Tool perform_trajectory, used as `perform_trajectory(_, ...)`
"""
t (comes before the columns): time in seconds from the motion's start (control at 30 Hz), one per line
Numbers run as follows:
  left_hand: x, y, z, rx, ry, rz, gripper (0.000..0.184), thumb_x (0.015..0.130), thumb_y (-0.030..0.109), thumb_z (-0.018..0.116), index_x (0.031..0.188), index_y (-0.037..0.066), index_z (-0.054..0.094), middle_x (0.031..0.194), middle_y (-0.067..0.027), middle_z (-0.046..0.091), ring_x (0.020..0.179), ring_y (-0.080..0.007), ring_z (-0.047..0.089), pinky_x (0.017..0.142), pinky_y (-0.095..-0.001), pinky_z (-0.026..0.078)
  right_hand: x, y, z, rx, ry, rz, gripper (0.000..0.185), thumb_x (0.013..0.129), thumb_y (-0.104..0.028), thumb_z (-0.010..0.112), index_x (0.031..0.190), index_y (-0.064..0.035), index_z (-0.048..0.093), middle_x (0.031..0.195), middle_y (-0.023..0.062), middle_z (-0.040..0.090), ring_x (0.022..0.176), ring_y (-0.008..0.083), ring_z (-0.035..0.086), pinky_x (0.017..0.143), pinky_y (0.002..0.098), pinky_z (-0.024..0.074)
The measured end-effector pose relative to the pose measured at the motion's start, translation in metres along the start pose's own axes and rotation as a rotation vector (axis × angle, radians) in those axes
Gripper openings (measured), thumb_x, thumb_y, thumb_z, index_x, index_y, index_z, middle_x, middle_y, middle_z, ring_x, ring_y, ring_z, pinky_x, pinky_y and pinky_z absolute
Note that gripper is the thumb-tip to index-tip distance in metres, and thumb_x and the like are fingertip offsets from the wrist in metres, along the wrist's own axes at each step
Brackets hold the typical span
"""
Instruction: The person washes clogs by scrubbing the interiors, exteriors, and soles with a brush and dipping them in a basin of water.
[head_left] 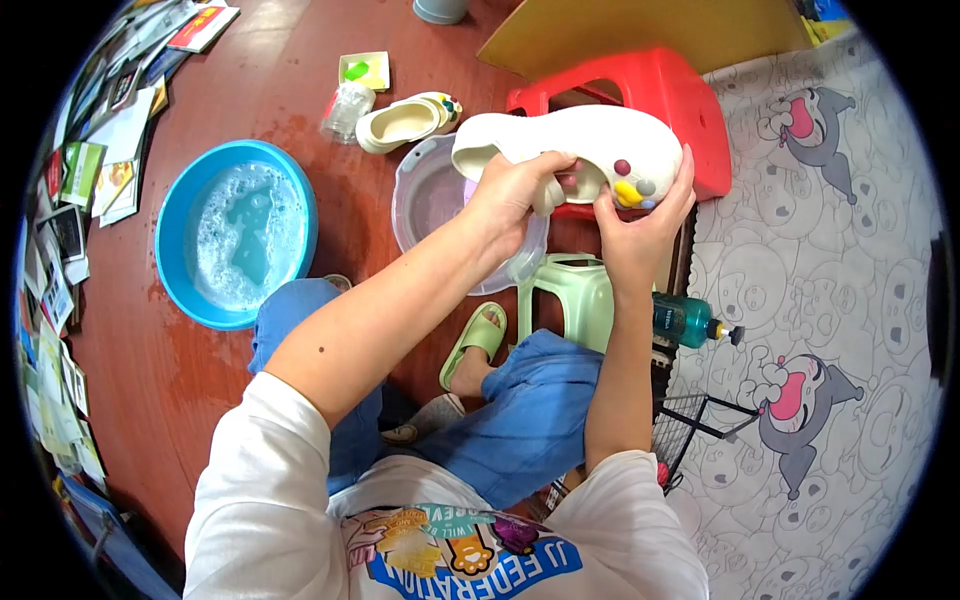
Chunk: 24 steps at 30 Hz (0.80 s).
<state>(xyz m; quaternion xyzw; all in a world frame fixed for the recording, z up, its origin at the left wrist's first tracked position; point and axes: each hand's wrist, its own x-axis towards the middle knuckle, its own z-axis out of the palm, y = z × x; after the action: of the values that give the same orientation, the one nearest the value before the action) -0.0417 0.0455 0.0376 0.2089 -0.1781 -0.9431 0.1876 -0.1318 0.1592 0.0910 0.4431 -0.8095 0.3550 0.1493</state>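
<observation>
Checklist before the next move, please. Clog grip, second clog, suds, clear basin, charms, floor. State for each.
1. White clog held by left hand and right hand: ok, both on it.
2. Second clog set down apart from the hands: ok, on the floor beyond the clear basin.
3. Suds in blue basin: ok, foam on the water.
4. Clear basin holding water: cannot tell, partly hidden by arm and clog.
5. Charms on white clog: ok for those in view; any hidden ones, cannot tell.
6. Floor dry: not ok, wet marks near blue basin.
</observation>
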Motion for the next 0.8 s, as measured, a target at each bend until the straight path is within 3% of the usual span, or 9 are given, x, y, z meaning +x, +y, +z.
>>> perform_trajectory(0.17, 0.007, 0.007, -0.005, -0.002, 0.067, -0.087, 0.023, 0.085, 0.019, 0.073, 0.104, 0.008, 0.066, 0.098, -0.0036, 0.067, 0.09, -0.0121, 0.061, 0.084, -0.0291, 0.047, 0.004, 0.01, 0.003, -0.34, -0.014, -0.021, 0.093, 0.066, -0.017, 0.081, 0.144, -0.0025, 0.035, 0.125, 0.0202, 0.052, 0.115, 0.0367, 0.043, 0.1, 0.0479, 0.0343)
perform_trajectory(0.3, 0.008, 0.0, -0.008, 0.15, 0.194, -0.19, 0.042, 0.084, 0.036, 0.075, 0.112, 0.007, 0.065, 0.106, -0.0032, 0.067, 0.095, -0.0145, 0.057, 0.091, -0.028, 0.039, 0.015, 0.012, 0.008, -0.272, -0.055, 0.029, 0.084, 0.063, -0.017, 0.082, 0.138, -0.0055, 0.045, 0.121, 0.0166, 0.056, 0.109, 0.0343, 0.043, 0.099, 0.0447, 0.0334)
perform_trajectory(0.33, -0.001, 0.002, -0.005, 0.232, 0.24, -0.165, 0.054, 0.083, 0.045, 0.074, 0.117, 0.004, 0.062, 0.11, -0.0041, 0.065, 0.094, -0.0167, 0.057, 0.09, -0.0291, 0.04, 0.016, 0.012, 0.009, -0.322, -0.049, -0.006, 0.085, 0.063, -0.017, 0.082, 0.138, -0.0054, 0.045, 0.121, 0.0167, 0.056, 0.109, 0.0343, 0.043, 0.099, 0.0446, 0.0334)
perform_trajectory(0.37, 0.001, -0.004, -0.012, 0.177, 0.209, -0.151, 0.062, 0.084, 0.04, 0.074, 0.121, -0.005, 0.054, 0.12, -0.018, 0.06, 0.105, -0.0249, 0.06, 0.088, -0.0372, 0.049, 0.018, 0.012, 0.011, -0.372, -0.041, -0.043, 0.085, 0.062, -0.016, 0.083, 0.138, -0.0054, 0.045, 0.121, 0.0168, 0.056, 0.109, 0.0343, 0.042, 0.099, 0.0445, 0.0333)
perform_trajectory(0.43, 0.014, -0.019, -0.027, 0.278, 0.515, -0.233, 0.063, 0.079, 0.04, 0.076, 0.114, -0.006, 0.052, 0.119, -0.0212, 0.056, 0.105, -0.028, 0.058, 0.09, -0.0392, 0.048, 0.018, 0.014, 0.021, -0.361, -0.058, -0.069, 0.085, 0.061, -0.014, 0.083, 0.138, -0.0056, 0.045, 0.121, 0.0159, 0.055, 0.11, 0.0346, 0.041, 0.098, 0.0444, 0.0334)
perform_trajectory(0.53, 0.015, -0.025, -0.034, 0.37, 0.605, -0.101, 0.058, 0.077, 0.035, 0.076, 0.108, -0.006, 0.049, 0.116, -0.0229, 0.053, 0.102, -0.0303, 0.057, 0.088, -0.0401, 0.048, 0.016, 0.017, 0.037, -0.419, -0.084, -0.093, 0.086, 0.061, -0.011, 0.081, 0.139, -0.0051, 0.044, 0.12, 0.0163, 0.051, 0.108, 0.0352, 0.04, 0.097, 0.0454, 0.0353)
perform_trajectory(0.67, 0.004, -0.007, -0.028, 0.359, 0.513, -0.116, 0.037, 0.079, 0.022, 0.069, 0.099, -0.003, 0.051, 0.097, -0.0175, 0.058, 0.086, -0.0249, 0.057, 0.077, -0.038, 0.048, 0.029, 0.036, 0.06, -0.394, -0.107, -0.118, 0.086, 0.062, -0.011, 0.08, 0.14, -0.0056, 0.043, 0.12, 0.0174, 0.051, 0.108, 0.0361, 0.041, 0.097, 0.0465, 0.0371)
perform_trajectory(0.73, -0.005, 0.002, -0.022, 0.313, 0.417, -0.129, 0.023, 0.085, 0.025, 0.065, 0.087, 0.005, 0.054, 0.072, -0.0012, 0.053, 0.065, -0.0128, 0.05, 0.059, -0.0281, 0.04, 0.049, 0.054, 0.079, -0.396, -0.097, -0.145, 0.085, 0.063, -0.012, 0.08, 0.14, -0.0058, 0.043, 0.12, 0.0177, 0.052, 0.108, 0.0365, 0.041, 0.096, 0.0467, 0.0376)
perform_trajectory(0.8, -0.004, 0.002, -0.021, 0.319, 0.425, -0.157, 0.025, 0.085, 0.024, 0.064, 0.097, 0.005, 0.053, 0.082, -0.0042, 0.055, 0.076, -0.0151, 0.053, 0.07, -0.0295, 0.042, 0.074, 0.062, 0.103, -0.398, -0.079, -0.193, 0.083, 0.065, -0.013, 0.079, 0.139, -0.0065, 0.043, 0.119, 0.0185, 0.053, 0.107, 0.0378, 0.042, 0.096, 0.0477, 0.0388)
